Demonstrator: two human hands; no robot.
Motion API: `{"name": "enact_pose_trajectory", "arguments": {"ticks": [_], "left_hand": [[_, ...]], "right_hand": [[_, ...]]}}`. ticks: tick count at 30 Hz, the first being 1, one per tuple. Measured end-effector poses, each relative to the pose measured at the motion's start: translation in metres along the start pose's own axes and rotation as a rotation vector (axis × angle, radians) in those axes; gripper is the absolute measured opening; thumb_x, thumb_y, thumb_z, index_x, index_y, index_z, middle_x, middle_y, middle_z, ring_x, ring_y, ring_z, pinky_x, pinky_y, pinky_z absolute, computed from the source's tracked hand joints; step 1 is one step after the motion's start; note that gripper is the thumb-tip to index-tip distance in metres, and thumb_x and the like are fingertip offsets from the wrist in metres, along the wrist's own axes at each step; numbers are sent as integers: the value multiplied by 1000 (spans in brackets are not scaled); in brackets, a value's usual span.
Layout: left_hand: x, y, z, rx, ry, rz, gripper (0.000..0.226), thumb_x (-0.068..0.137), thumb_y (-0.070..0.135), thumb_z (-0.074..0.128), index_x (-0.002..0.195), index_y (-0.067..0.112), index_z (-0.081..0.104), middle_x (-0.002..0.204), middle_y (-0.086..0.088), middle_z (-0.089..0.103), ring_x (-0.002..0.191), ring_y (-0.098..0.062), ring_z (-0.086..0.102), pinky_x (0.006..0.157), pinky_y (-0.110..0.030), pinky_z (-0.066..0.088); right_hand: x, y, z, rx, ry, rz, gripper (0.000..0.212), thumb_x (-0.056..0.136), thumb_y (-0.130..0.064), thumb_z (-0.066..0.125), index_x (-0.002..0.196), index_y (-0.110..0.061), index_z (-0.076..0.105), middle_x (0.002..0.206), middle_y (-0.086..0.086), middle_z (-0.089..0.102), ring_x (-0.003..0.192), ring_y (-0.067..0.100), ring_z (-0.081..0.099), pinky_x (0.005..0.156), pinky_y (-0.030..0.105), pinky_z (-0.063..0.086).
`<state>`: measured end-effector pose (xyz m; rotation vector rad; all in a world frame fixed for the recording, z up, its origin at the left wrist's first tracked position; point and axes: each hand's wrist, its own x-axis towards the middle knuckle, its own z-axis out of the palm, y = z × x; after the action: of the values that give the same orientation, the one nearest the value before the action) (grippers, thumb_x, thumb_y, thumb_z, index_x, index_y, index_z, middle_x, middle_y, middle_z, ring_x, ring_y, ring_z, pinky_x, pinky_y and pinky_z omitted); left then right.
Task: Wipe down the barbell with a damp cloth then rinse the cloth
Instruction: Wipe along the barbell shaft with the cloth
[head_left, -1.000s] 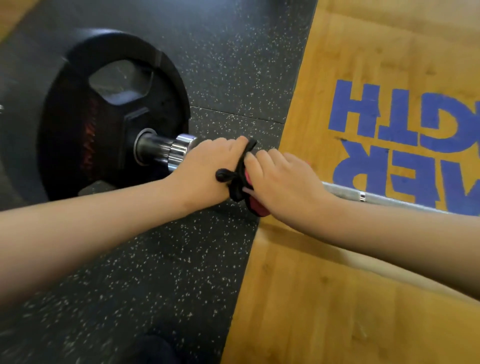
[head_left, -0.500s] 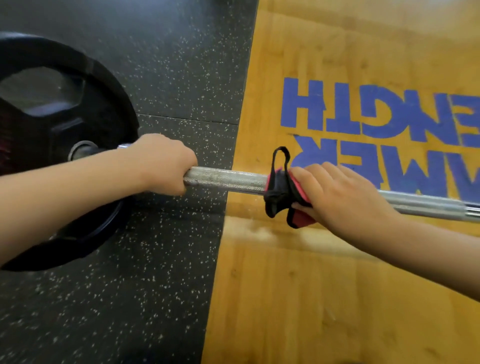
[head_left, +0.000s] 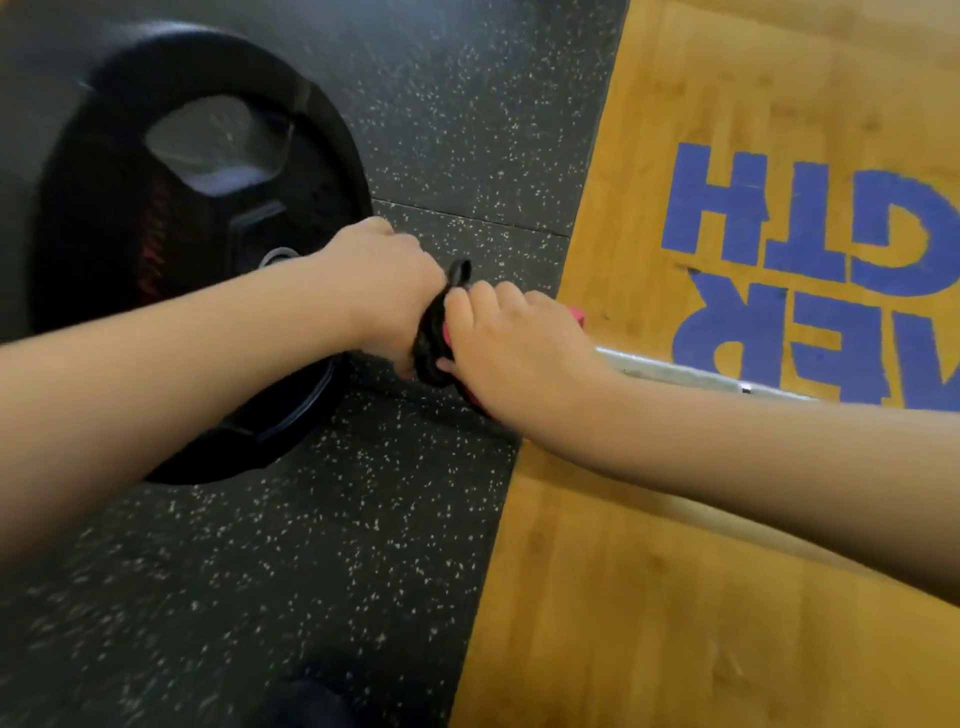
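Just beside the weight plate, above the speckled floor, the two hands sit together on the bar, almost touching. The left hand (head_left: 384, 296) is curled over the bar, knuckles up, and hides the stretch it grips. The right hand (head_left: 514, 348) clamps a bunched black and pink cloth (head_left: 430, 338) round the bar, fingers folded over the top. The cloth is squeezed between the two hands; a black loop of it sticks up above the knuckles, and a pink corner shows past the right hand's far side.

From under the right hand the silver, knurled steel barbell (head_left: 675, 371) runs off to the right until the right forearm covers it. On the left, a large round black weight plate (head_left: 156, 234) with a grip cut-out stands on edge on the dark rubber floor (head_left: 363, 571) flecked with white. The bar's free length lies above a honey-coloured wooden platform (head_left: 675, 597) bearing big blue painted letters (head_left: 810, 234), upside down and cut off by the frame edge.
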<state>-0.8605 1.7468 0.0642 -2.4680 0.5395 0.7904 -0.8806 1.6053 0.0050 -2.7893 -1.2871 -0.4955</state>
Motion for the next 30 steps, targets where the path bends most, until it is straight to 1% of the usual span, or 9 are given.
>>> {"name": "enact_pose_trajectory", "arguments": {"ticks": [2, 7, 11, 13, 15, 17, 21, 25, 30], "left_hand": [[-5, -7, 5, 22, 16, -41, 60, 70, 69, 64, 108, 24, 56, 110, 6, 53, 113, -17, 48, 105, -37, 34], [-10, -4, 6, 13, 133, -34, 57, 74, 72, 53, 103, 22, 56, 109, 6, 56, 112, -17, 49, 107, -37, 30], [-4, 10, -5, 5, 178, 41, 40, 80, 62, 50, 92, 25, 55, 96, 9, 59, 108, -14, 52, 113, -38, 20], [5, 21, -12, -93, 141, 106, 36, 77, 62, 54, 90, 28, 54, 86, 12, 58, 99, -13, 56, 111, -38, 25], [12, 29, -23, -265, 57, 148, 39, 72, 57, 68, 93, 30, 48, 79, 14, 55, 85, -13, 57, 90, -33, 42], [20, 31, -30, -421, -94, 156, 49, 72, 44, 78, 99, 31, 39, 76, 13, 53, 72, -7, 54, 62, -26, 41], [28, 29, -26, -732, -315, 191, 41, 78, 21, 77, 109, 21, 50, 77, 1, 65, 64, -16, 63, 57, -27, 51], [13, 37, -13, -555, 26, 91, 34, 85, 27, 66, 110, 27, 43, 78, 9, 55, 68, -8, 52, 58, -28, 41], [1, 59, 29, -342, 752, -26, 39, 67, 10, 74, 98, 9, 50, 55, 4, 46, 43, -21, 46, 40, -23, 22]], "right_hand": [[7, -6, 2, 1, 11, 4, 38, 71, -43, 74, 79, -8, 61, 67, 6, 60, 53, 22, 56, 49, 26, 23], [2, 5, -2, 41, 19, -48, 44, 69, -44, 75, 84, -5, 63, 67, 8, 60, 51, 23, 56, 48, 25, 23], [-18, 24, -9, -15, -20, -58, 44, 75, -47, 56, 88, -5, 65, 68, 7, 60, 52, 23, 56, 49, 26, 24], [-39, 40, -14, -62, -44, -48, 47, 79, -48, 47, 91, -6, 65, 69, 5, 58, 54, 22, 55, 47, 27, 28], [-65, 58, -18, -39, -55, -30, 50, 84, -46, 39, 95, -5, 64, 70, 6, 57, 55, 24, 54, 46, 28, 35], [-90, 76, -24, 5, -73, -17, 53, 86, -44, 34, 99, -1, 62, 72, 8, 57, 56, 26, 54, 46, 32, 42], [-121, 98, -35, 25, -119, -2, 53, 90, -44, 33, 109, 0, 57, 78, 10, 58, 62, 30, 57, 50, 37, 47], [-117, 96, -37, 39, -131, 25, 51, 90, -43, 40, 103, 2, 60, 74, 11, 58, 59, 31, 56, 48, 38, 47], [-91, 66, -30, -35, -117, 65, 46, 78, -44, 52, 89, 0, 62, 66, 11, 57, 54, 28, 54, 47, 30, 33]]}}
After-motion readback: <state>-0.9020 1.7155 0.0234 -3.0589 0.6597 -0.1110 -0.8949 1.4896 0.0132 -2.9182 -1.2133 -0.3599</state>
